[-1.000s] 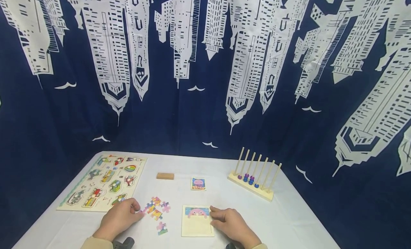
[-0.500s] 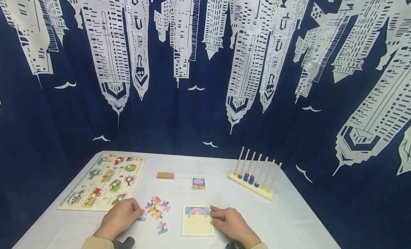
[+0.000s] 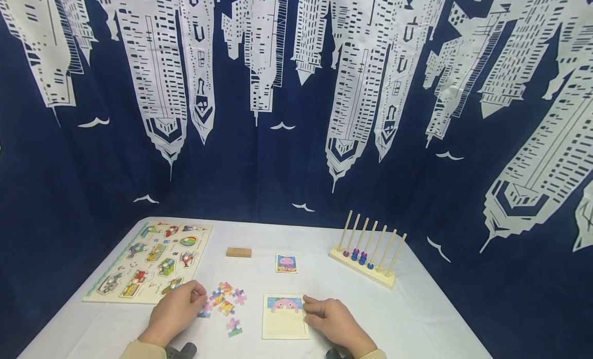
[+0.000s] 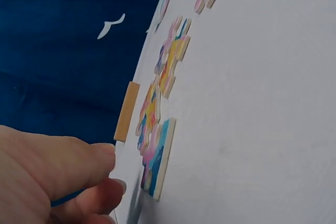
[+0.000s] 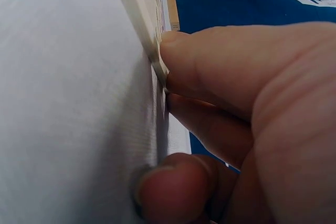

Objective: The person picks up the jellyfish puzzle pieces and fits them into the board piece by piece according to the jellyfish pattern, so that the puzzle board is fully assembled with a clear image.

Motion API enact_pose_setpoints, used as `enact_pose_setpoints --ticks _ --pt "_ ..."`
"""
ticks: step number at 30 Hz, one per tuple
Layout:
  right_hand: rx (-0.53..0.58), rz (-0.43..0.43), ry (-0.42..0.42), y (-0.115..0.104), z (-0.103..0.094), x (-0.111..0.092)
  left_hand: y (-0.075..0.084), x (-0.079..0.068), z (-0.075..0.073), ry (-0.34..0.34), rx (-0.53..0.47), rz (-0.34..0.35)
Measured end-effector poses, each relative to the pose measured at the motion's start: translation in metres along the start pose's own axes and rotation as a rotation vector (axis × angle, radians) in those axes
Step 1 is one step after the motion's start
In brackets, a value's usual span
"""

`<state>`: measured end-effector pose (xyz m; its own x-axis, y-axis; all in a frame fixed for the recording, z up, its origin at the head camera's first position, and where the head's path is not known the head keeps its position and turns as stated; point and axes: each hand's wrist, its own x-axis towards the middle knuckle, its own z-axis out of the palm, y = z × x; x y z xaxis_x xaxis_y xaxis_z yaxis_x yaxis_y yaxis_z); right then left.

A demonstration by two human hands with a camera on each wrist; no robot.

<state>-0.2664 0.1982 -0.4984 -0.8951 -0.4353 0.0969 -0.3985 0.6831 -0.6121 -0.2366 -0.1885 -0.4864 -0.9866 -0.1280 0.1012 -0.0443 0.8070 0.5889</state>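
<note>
My left hand (image 3: 178, 307) is just left of a small heap of jigsaw pieces (image 3: 225, 308). In the left wrist view, its bent fingers hold nothing and hover beside a pink-and-blue jigsaw piece (image 4: 156, 158) with a straight blue edge, lying on the table. My right hand (image 3: 334, 320) holds the right edge of a square wooden puzzle tray (image 3: 284, 325), thumb and forefinger at its border in the right wrist view. Across the tray's top runs a pink face on blue; bare wood shows below. A single jigsaw piece (image 3: 234, 327) lies between heap and tray.
A pegged picture board (image 3: 153, 264) covers the table's left side. Behind the tray lies a small picture card (image 3: 286, 264), with a wooden block (image 3: 238, 252) to its left. A bead rack with upright rods (image 3: 363, 269) stands back right. A patterned blue curtain hangs behind.
My left hand has drawn back slightly up and away from the blue-edged piece, which now shows more beneath the fingertips. My right hand and the tray stay put.
</note>
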Motion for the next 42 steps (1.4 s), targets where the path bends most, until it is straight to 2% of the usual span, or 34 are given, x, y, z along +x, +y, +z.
enact_pose_setpoints --ticks 8,14,20,24,31,36,42 --pt "0.009 0.007 -0.001 0.0002 0.0001 0.0003 -0.0005 -0.0007 -0.0007 -0.041 0.037 0.023" --pt "0.009 0.006 0.001 0.0017 0.0006 0.0006 -0.0018 -0.0004 -0.0001 -0.087 -0.014 0.011" --pt "0.007 0.001 0.001 0.0019 -0.0001 0.0008 -0.0032 -0.0007 0.0011 -0.104 -0.036 0.004" --pt "0.014 0.000 -0.002 0.0022 -0.0002 0.0004 -0.0039 -0.0013 0.0013 -0.102 -0.048 0.000" --pt "0.012 0.003 -0.004 0.0015 -0.0014 -0.0004 -0.0031 -0.0010 -0.0012 -0.057 -0.059 0.017" --pt "0.019 0.004 -0.003 0.0019 -0.0005 -0.0005 -0.0002 -0.0001 -0.0020 -0.046 -0.141 -0.001" --pt "0.014 -0.005 -0.005 0.0029 -0.0001 0.0003 0.0041 -0.0015 -0.0035 -0.078 -0.281 -0.018"
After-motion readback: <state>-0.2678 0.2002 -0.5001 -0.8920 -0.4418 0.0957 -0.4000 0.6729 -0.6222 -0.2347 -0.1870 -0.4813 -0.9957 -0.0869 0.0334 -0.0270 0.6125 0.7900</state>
